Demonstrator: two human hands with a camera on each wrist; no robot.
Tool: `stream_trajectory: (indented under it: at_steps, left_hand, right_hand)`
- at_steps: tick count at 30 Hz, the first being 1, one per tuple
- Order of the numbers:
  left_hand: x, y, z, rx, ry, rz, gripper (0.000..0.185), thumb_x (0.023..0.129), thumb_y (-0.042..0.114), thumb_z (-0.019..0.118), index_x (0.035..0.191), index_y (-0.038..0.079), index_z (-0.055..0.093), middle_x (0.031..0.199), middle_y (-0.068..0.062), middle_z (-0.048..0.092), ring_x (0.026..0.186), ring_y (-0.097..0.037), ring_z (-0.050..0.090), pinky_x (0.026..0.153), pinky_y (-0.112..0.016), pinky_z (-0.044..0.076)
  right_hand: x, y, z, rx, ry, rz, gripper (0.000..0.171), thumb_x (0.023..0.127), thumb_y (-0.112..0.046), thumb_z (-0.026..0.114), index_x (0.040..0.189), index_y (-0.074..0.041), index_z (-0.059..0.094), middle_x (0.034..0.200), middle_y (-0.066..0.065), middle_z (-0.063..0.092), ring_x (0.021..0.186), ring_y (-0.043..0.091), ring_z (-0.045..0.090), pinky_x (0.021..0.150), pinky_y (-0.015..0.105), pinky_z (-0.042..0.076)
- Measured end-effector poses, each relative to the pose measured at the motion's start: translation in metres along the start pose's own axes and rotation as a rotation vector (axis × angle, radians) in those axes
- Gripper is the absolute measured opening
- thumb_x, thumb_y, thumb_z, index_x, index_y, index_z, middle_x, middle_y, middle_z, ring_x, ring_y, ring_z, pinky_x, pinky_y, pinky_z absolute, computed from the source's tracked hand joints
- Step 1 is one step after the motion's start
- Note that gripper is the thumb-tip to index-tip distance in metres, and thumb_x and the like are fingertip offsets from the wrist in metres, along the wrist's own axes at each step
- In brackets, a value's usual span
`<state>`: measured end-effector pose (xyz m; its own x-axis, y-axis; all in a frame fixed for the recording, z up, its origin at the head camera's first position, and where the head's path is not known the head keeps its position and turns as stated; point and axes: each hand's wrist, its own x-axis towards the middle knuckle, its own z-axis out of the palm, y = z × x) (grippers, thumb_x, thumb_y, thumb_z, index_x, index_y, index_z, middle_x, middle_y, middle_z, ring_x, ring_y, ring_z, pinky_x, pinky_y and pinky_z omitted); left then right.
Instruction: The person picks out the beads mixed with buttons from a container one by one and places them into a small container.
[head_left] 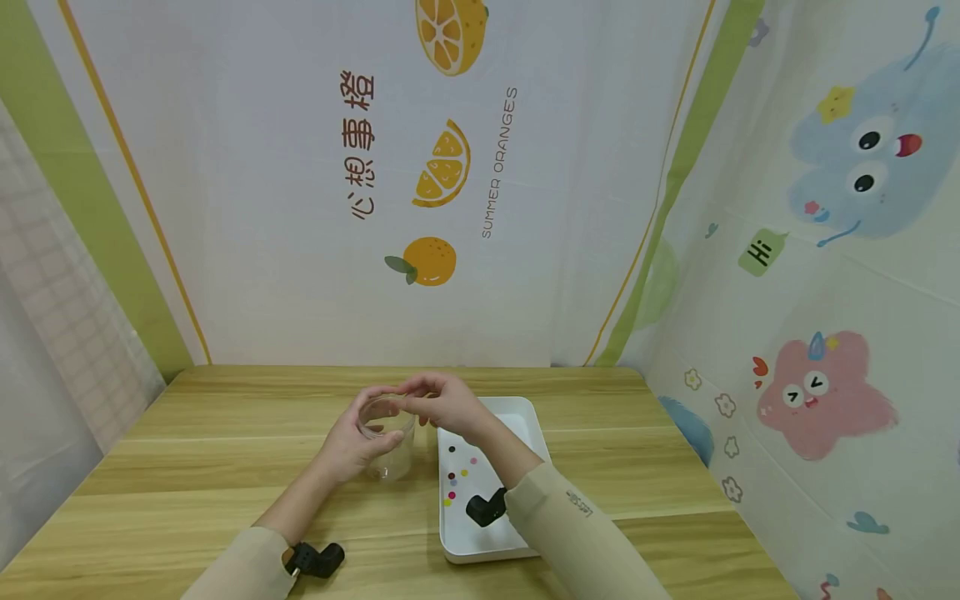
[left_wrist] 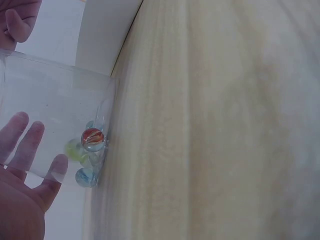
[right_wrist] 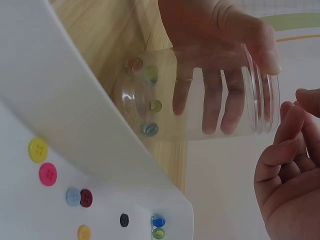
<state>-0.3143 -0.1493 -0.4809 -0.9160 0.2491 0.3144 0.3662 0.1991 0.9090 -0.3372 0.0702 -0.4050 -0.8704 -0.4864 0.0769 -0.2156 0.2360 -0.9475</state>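
My left hand [head_left: 352,442] holds a clear jar [head_left: 393,463] upright near the table top, its fingers and thumb spread around the side. Several glass marbles lie at the jar's bottom, among them an orange-and-white one [left_wrist: 92,139] in the left wrist view and a green one [right_wrist: 155,105] in the right wrist view. Just by the open mouth is my right hand [head_left: 450,404], its fingers curled and the thumb close to the index fingertip. Whether something sits between those fingertips is hidden.
Right of the jar stands a white tray [head_left: 487,543]. Several loose buttons lie in it, such as a pink one [right_wrist: 48,174] and a yellow one [right_wrist: 38,150]. A blue marble [right_wrist: 158,221] and a green marble [right_wrist: 158,233] rest in its corner. Printed curtains [head_left: 270,208] border the wooden table [head_left: 615,467].
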Motion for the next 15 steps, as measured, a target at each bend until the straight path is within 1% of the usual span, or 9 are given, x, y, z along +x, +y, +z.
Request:
stream_trajectory:
  at_steps: [4, 7, 12, 15]
  left_hand:
    - [0.000, 0.000, 0.001, 0.011, -0.003, 0.004, 0.068, 0.098, 0.013, 0.083, 0.155, 0.010, 0.047, 0.145, -0.029, 0.066, 0.136, -0.033, 0.063, 0.112, -0.058, 0.050]
    - [0.000, 0.000, 0.001, 0.015, -0.007, -0.005, 0.071, 0.097, 0.014, 0.084, 0.156, 0.009, 0.046, 0.147, -0.029, 0.065, 0.137, -0.033, 0.063, 0.113, -0.058, 0.049]
    - [0.000, -0.001, 0.001, 0.008, -0.009, -0.006, 0.072, 0.096, 0.014, 0.084, 0.157, 0.010, 0.045, 0.147, -0.029, 0.064, 0.138, -0.038, 0.061, 0.113, -0.062, 0.048]
    - [0.000, -0.002, 0.001, 0.010, -0.012, -0.003, 0.070, 0.097, 0.014, 0.084, 0.156, 0.011, 0.046, 0.146, -0.029, 0.064, 0.137, -0.037, 0.061, 0.113, -0.061, 0.048]
  right_hand:
    - [-0.003, 0.002, -0.007, -0.006, 0.013, 0.013, 0.030, 0.101, -0.021, 0.077, 0.128, -0.006, 0.076, 0.098, -0.007, 0.073, 0.070, 0.012, 0.059, 0.063, 0.025, 0.045]
    - [-0.004, 0.005, -0.012, 0.001, 0.024, 0.017, 0.033, 0.101, -0.021, 0.077, 0.130, -0.005, 0.075, 0.098, -0.007, 0.072, 0.070, 0.012, 0.059, 0.063, 0.025, 0.045]
    - [-0.007, 0.014, -0.023, 0.018, 0.041, 0.023, 0.026, 0.103, -0.018, 0.075, 0.127, -0.007, 0.076, 0.099, -0.006, 0.071, 0.070, 0.013, 0.058, 0.063, 0.025, 0.046]
    - [-0.009, 0.021, -0.030, 0.006, 0.051, 0.035, 0.025, 0.104, -0.019, 0.074, 0.127, -0.009, 0.076, 0.103, -0.003, 0.072, 0.070, 0.014, 0.058, 0.063, 0.025, 0.045]
